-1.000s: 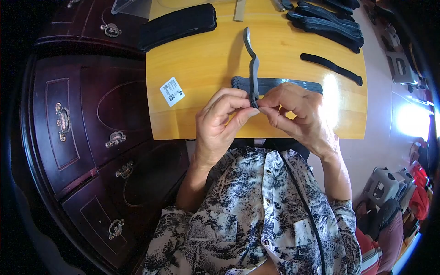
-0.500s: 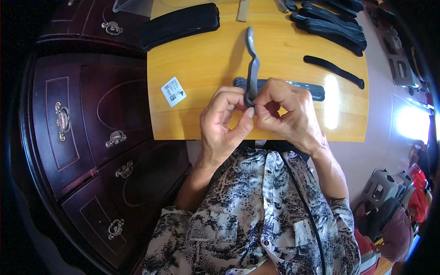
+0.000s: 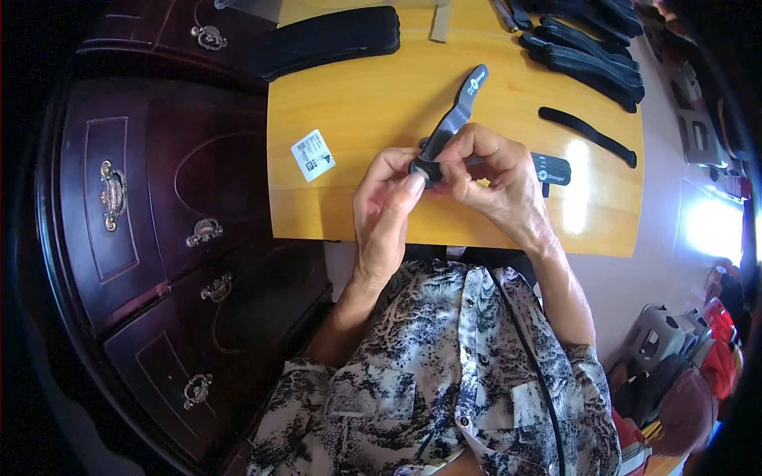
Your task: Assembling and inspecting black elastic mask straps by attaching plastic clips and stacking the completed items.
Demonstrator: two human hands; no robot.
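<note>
Above the near part of the yellow table, both hands hold one dark strap (image 3: pixel 455 117). Its free end rises away from me, leaning right, with a white print near the tip. My left hand (image 3: pixel 382 208) pinches the looped lower end between thumb and fingers. Right beside it, my right hand (image 3: pixel 502 178) grips the same end with thumb and forefinger. Fingers cover part of the loop, so how it is folded is hard to see. Behind the hands lies a group of dark printed straps (image 3: pixel 553 170), partly hidden by my right hand.
A white label (image 3: pixel 313 155) lies on the wooden table (image 3: pixel 349 103), left of my hands. At the far left is a black strap stack (image 3: pixel 333 41); a strap pile (image 3: pixel 587 67) and a single strap (image 3: pixel 587 133) lie right. Dark drawers (image 3: pixel 119 190) stand left.
The strap has tipped from nearly upright to leaning right, and its printed face now shows. My left thumb has shifted over the looped end. The whole view has moved slightly.
</note>
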